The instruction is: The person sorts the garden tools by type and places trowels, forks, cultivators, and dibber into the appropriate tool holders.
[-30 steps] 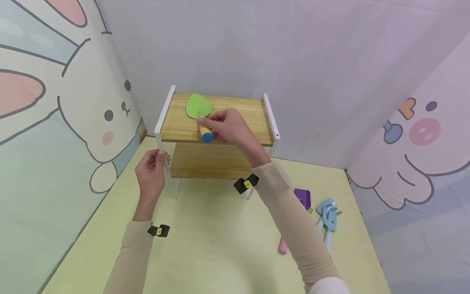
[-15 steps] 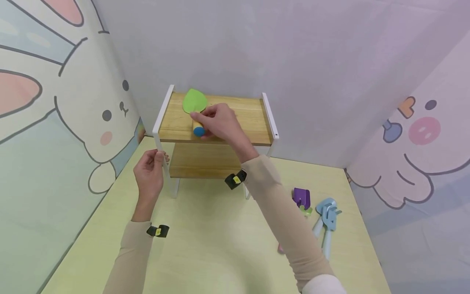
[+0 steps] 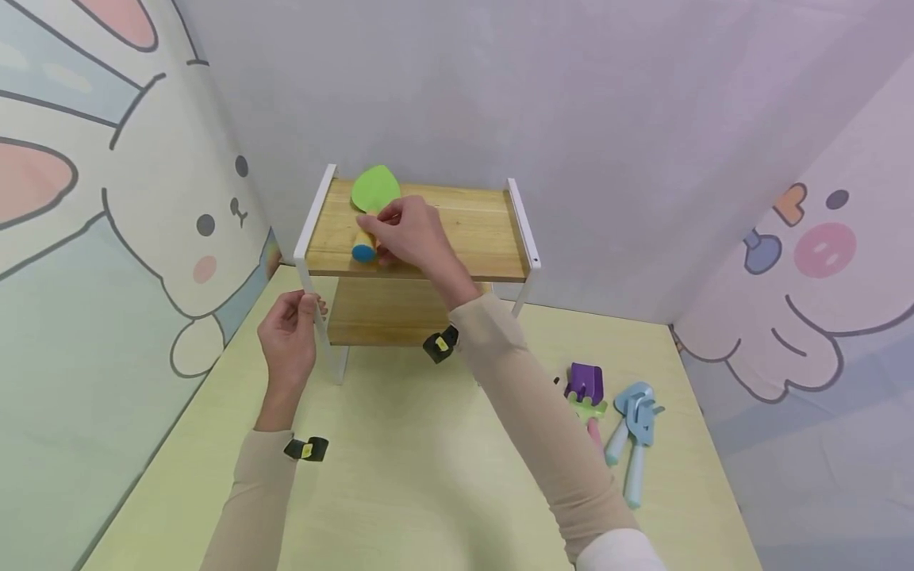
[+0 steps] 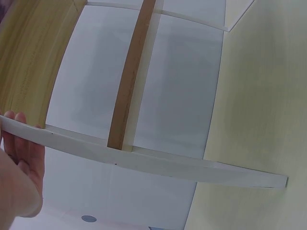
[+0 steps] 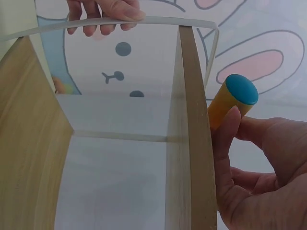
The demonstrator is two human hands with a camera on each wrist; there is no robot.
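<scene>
A toy shovel with a green leaf-shaped blade [image 3: 374, 189] lies over the left part of the top board of a small two-tier shelf [image 3: 474, 230]. Its yellow handle, capped in blue [image 5: 242, 89], points toward the front edge. My right hand [image 3: 414, 234] pinches that handle between thumb and fingers, close over the board. Lower down, my left hand [image 3: 289, 337] holds the shelf's white left front leg [image 4: 81, 146], fingers behind the bar. In the right wrist view, the left hand's fingers [image 5: 108, 14] show at the same leg.
On the floor to the right lie a purple scoop [image 3: 587, 382], a light green toothed tool [image 3: 589, 407] and light blue tools [image 3: 638, 416]. A pink handle [image 3: 595, 432] is partly hidden by my right sleeve. Cartoon-printed cloth walls [image 3: 607, 119] stand close behind and beside the shelf.
My right hand has carried the shovel leftward and slightly back over the top board. My left hand stays at the shelf leg. More of the tools on the right shows beside the sleeve.
</scene>
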